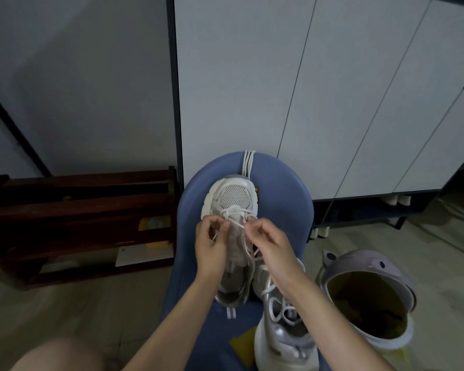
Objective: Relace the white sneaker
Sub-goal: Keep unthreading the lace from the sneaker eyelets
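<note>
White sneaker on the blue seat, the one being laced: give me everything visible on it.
The white sneaker lies sole-down on the blue seat, toe pointing away. Mesh toe panel, smooth white overlays, silvery heel. Only the eyelets nearest the toe are laced. The left hand and right hand pinch the lace over its tongue.

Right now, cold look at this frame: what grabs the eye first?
Dead centre, both hands work on a white sneaker lying toe-away on a blue padded seat: the left hand and right hand each pinch the white lace near the lower eyelets. A second sneaker, still laced, sits nearer the camera to the right. Further right on the floor stands an open purple bin with cartoon ears.
</note>
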